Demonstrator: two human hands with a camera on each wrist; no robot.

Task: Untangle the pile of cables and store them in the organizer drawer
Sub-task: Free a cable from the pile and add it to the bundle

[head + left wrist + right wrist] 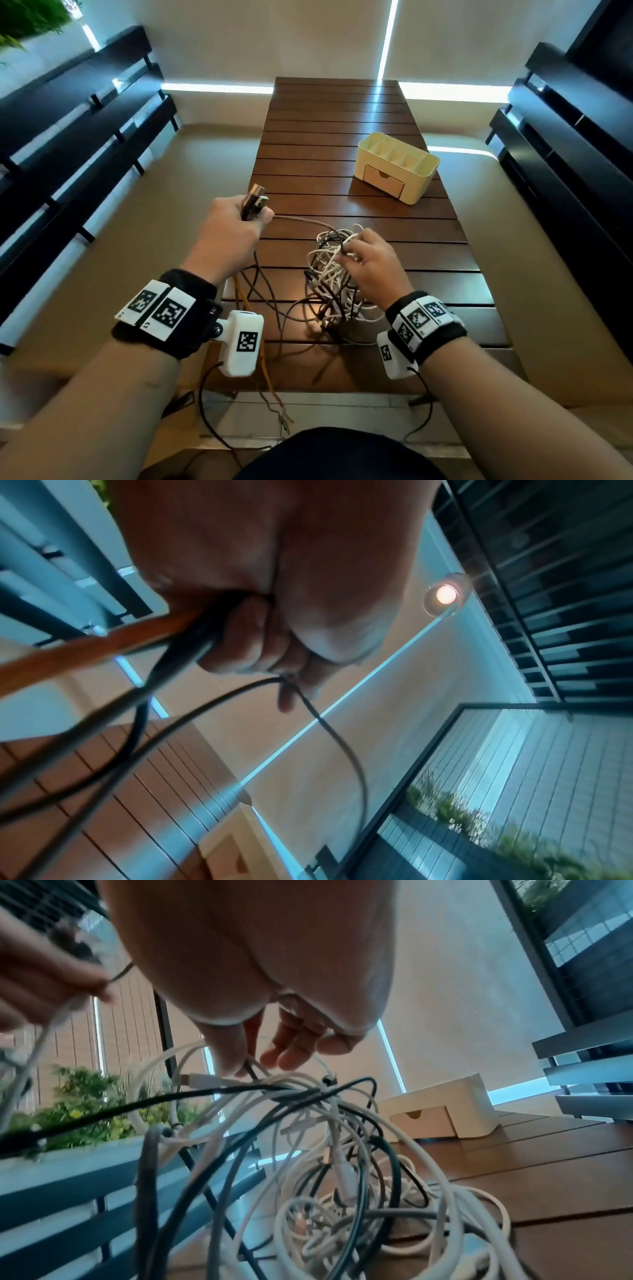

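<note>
Slatted wooden bench [342, 137] runs away from you between dark railings. Your organizer [397, 168] sits at the far right of it, drawer [383, 180] closed. Your cable pile [334, 284] lies near you, well apart from the organizer. Your right hand [373, 263] pinches strands at the pile's top. Your left hand [233, 233] is fisted round several cable ends, plugs [257, 200] protruding upward.

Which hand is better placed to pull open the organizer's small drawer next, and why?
Probably the right hand. It pinches only strands of the cable tangle and is nearer the closed drawer of the organizer. The left hand grips USB plugs over the far side.
</note>
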